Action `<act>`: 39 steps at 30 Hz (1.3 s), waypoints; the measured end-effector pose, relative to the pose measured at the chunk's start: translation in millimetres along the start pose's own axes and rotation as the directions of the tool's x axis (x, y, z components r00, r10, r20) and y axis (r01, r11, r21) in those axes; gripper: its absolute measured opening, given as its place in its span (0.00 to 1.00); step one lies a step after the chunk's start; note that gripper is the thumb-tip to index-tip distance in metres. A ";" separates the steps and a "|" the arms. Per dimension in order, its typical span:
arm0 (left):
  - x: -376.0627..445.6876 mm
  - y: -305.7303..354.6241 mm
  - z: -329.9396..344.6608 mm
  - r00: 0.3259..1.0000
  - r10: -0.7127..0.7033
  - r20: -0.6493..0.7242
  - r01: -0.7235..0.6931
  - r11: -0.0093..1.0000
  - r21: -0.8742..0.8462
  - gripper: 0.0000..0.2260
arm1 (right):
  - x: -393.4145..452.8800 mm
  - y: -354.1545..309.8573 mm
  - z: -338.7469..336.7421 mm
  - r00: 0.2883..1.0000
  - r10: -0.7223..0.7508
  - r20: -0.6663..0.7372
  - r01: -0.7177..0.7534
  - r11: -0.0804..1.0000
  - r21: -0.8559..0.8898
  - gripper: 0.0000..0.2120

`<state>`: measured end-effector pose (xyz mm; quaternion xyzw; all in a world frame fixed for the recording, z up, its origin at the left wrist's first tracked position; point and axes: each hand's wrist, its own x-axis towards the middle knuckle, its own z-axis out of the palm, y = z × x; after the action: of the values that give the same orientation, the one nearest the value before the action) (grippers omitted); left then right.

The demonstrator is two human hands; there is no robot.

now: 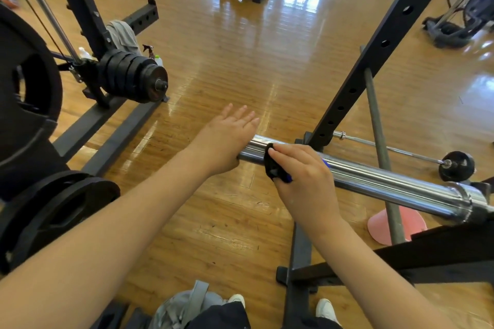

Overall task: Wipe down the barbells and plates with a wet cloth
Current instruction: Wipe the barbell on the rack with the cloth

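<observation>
Right hand (302, 173) is curled over a dark cloth (272, 165), pressing it around the chrome barbell sleeve (374, 181), which runs from under both hands away to the right. Left hand (227, 139) lies flat, fingers straight, on the sleeve's free end, just beside the right hand. A stack of black plates (133, 77) sits well beyond the left hand.
</observation>
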<state>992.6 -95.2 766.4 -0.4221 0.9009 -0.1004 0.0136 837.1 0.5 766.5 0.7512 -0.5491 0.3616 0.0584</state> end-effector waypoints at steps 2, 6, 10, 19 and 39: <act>-4.1 -0.7 -0.5 1.000 -0.007 -0.008 0.007 1.000 -0.011 0.41 | 6.2 -5.1 1.9 1.000 -0.029 0.010 0.029 0.999 0.017 0.18; -32.0 1.0 24.9 0.897 -0.305 -0.319 0.210 0.931 -0.299 0.41 | 26.3 -22.0 21.4 0.991 -0.131 0.012 0.130 0.989 0.067 0.15; -44.8 4.8 36.2 0.843 -0.475 -0.255 0.374 0.856 -0.357 0.40 | 38.2 -31.3 51.4 0.967 -0.242 0.076 0.237 0.969 0.069 0.11; -53.3 -0.5 45.6 0.884 -0.430 -0.185 0.375 0.886 -0.272 0.50 | 26.6 -24.7 36.1 0.990 -0.142 -0.006 0.142 0.989 0.049 0.15; -43.1 -3.0 46.1 0.870 -0.351 -0.345 0.319 0.936 -0.150 0.45 | 7.8 12.0 35.7 0.961 -0.277 0.013 0.276 0.960 0.045 0.10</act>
<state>1027.7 -72.0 719.3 -0.5458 0.8041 -0.1383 -0.1908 844.9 -27.6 741.3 0.8250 -0.4315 0.3546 0.0868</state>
